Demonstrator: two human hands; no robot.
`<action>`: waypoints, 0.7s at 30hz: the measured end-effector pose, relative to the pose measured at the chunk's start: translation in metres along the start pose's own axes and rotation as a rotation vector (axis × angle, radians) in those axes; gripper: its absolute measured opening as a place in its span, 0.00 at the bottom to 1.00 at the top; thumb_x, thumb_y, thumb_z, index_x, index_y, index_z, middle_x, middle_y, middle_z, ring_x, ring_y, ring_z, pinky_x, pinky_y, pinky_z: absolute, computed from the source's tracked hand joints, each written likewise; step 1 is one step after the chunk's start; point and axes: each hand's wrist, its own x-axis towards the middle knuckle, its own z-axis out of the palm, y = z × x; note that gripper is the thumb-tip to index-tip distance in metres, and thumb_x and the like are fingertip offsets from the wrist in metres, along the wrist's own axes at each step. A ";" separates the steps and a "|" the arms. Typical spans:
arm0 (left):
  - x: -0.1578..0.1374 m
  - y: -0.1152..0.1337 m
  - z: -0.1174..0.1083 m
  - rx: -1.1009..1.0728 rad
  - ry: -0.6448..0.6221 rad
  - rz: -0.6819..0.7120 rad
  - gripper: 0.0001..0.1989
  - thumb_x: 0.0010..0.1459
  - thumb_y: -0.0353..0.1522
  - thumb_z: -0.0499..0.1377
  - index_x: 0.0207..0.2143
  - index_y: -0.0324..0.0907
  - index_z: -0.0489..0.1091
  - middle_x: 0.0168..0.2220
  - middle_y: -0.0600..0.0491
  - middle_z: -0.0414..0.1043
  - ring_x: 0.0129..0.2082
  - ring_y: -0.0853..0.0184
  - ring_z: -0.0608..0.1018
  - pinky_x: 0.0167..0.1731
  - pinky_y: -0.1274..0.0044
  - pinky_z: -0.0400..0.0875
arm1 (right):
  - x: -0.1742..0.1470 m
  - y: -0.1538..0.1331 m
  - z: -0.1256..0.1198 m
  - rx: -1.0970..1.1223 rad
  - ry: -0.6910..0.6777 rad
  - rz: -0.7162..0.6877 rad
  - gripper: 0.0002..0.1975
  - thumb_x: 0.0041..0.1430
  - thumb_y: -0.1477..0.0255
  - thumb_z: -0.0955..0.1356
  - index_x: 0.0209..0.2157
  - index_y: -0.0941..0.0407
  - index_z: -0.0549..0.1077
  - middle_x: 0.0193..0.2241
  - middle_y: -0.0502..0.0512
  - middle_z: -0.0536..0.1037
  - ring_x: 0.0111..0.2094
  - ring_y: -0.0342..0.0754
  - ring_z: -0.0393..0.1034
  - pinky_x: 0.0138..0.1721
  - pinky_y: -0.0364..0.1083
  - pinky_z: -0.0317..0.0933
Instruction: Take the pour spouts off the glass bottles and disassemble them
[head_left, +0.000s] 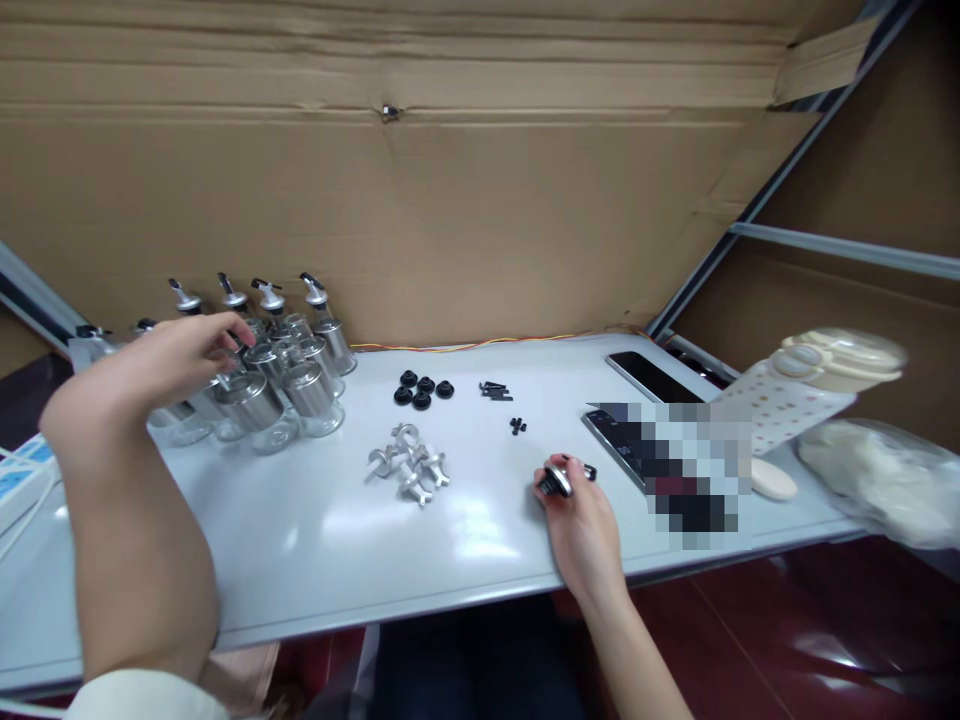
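Observation:
My right hand [581, 525] is closed around a silver-and-black pourer spout [557, 480], just above the front right of the table. Over at the left, my left hand [199, 350] reaches across a group of glass bottles with steel sleeves [304, 390]. Its fingers are loosely bent and apart, close to the bottle tops; I see nothing held in them. Several bottles at the back carry pourer spouts [315, 290]. Mid-table lie silver spout bodies [412, 465], black ribbed stoppers [422, 388], thin black flaps [495, 390] and tiny black pieces [518, 426].
On the right are a phone [651, 376], a partly pixelated dark device [619, 445], a dotted cream bottle [787, 400], a pale oval object [772, 480] and a plastic bag [885, 480]. Cardboard [480, 220] walls the back. A power strip [26, 480] sits left.

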 end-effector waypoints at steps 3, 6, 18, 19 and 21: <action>0.010 -0.003 0.006 0.002 -0.027 0.025 0.14 0.54 0.28 0.48 0.44 0.38 0.62 0.38 0.52 0.67 0.36 0.66 0.71 0.34 0.81 0.60 | 0.000 0.000 -0.001 -0.043 -0.049 -0.003 0.23 0.34 0.57 0.78 0.29 0.55 0.73 0.28 0.46 0.72 0.29 0.40 0.68 0.33 0.39 0.63; 0.015 -0.001 0.007 0.021 -0.007 0.027 0.14 0.54 0.27 0.49 0.44 0.38 0.62 0.41 0.49 0.67 0.39 0.64 0.71 0.36 0.80 0.61 | -0.001 0.000 -0.001 -0.100 -0.095 -0.008 0.23 0.35 0.57 0.78 0.30 0.54 0.71 0.27 0.45 0.73 0.30 0.40 0.69 0.34 0.39 0.62; 0.028 0.032 0.019 0.071 0.072 0.185 0.16 0.58 0.34 0.51 0.48 0.37 0.62 0.45 0.45 0.64 0.45 0.59 0.69 0.42 0.74 0.63 | -0.002 -0.001 -0.001 -0.198 -0.142 0.001 0.23 0.38 0.56 0.76 0.31 0.54 0.69 0.27 0.45 0.73 0.32 0.40 0.69 0.33 0.38 0.60; 0.031 0.030 0.021 0.078 0.062 0.190 0.15 0.58 0.32 0.51 0.47 0.37 0.63 0.45 0.45 0.64 0.45 0.59 0.69 0.42 0.73 0.63 | -0.002 -0.001 -0.001 -0.203 -0.148 -0.004 0.22 0.38 0.56 0.76 0.31 0.54 0.69 0.27 0.45 0.73 0.31 0.40 0.69 0.34 0.39 0.60; 0.035 0.027 0.024 0.087 0.072 0.196 0.14 0.57 0.30 0.51 0.46 0.37 0.64 0.44 0.45 0.64 0.45 0.59 0.69 0.42 0.73 0.63 | -0.002 0.000 -0.003 -0.214 -0.163 -0.019 0.21 0.40 0.56 0.76 0.31 0.54 0.69 0.27 0.45 0.73 0.31 0.40 0.70 0.35 0.39 0.60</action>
